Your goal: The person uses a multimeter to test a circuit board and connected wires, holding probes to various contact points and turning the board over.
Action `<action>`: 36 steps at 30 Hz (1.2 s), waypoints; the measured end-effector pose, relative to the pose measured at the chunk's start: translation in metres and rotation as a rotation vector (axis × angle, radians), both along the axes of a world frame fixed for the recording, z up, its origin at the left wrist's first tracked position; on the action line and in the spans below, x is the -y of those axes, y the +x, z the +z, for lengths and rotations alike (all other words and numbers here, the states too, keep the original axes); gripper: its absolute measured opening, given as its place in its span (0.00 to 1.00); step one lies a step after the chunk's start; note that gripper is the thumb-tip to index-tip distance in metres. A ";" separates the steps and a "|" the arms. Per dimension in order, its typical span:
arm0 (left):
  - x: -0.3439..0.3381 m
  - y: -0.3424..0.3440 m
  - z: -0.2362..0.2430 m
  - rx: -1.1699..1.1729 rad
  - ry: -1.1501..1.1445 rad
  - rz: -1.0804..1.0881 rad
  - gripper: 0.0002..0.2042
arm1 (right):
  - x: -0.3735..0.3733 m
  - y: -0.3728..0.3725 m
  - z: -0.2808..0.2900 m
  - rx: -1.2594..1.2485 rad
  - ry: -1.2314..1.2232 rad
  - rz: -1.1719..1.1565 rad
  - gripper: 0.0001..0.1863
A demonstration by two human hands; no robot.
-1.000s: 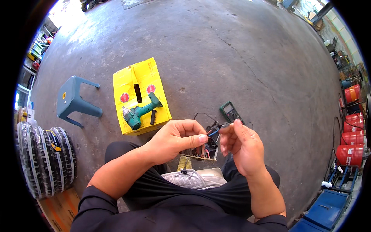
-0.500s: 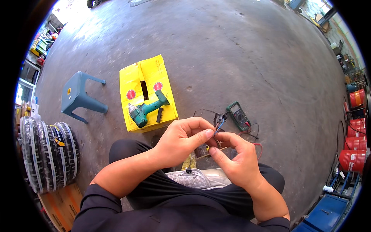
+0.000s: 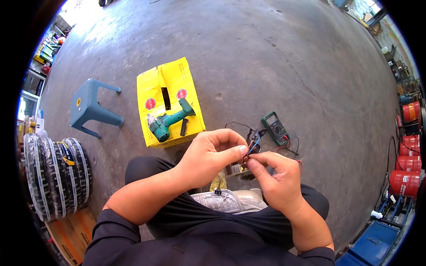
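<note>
Above my lap, my left hand pinches a bundle of thin wires, blue and reddish, between thumb and forefinger. My right hand is closed on the same wires just beside it, the two thumbs nearly meeting. Exactly where the wire ends lie is hidden by the fingers. Beyond the hands the wires run toward a dark part on the floor, too cluttered to name. Right of it lies a green multimeter with red and black leads. A small black connector hangs over my lap.
A yellow cardboard box at front left bears a green cordless impact wrench and a small black strip. Farther left stand a blue-grey stool and wrapped tyres. Red drums and a blue cabinet line the right.
Both hands stay on the wires; the fingertips have shifted slightly lower and closer together. The right hand has turned a little, and more of the blue wire shows. The view has tilted slightly.
</note>
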State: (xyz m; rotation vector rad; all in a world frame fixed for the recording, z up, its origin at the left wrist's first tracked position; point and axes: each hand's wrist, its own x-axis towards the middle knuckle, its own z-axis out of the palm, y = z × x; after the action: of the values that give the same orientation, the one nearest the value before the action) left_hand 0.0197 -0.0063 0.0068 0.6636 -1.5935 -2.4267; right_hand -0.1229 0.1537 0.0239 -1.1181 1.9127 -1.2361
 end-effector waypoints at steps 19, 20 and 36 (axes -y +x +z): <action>-0.004 -0.001 -0.001 -0.140 -0.326 0.073 0.07 | -0.005 0.000 -0.010 0.911 -0.075 0.071 0.12; -0.005 -0.002 -0.002 -0.171 -0.394 0.094 0.07 | -0.005 0.000 -0.010 0.911 -0.072 0.063 0.12; -0.010 -0.002 -0.008 -0.294 -0.922 0.090 0.08 | -0.011 0.008 -0.020 0.620 0.018 -0.052 0.11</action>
State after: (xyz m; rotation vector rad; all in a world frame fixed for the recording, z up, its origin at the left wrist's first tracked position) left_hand 0.0174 0.0036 -0.0007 0.1835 -2.1711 -1.3664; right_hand -0.1150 0.1647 0.0041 -0.5753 1.4768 -1.3876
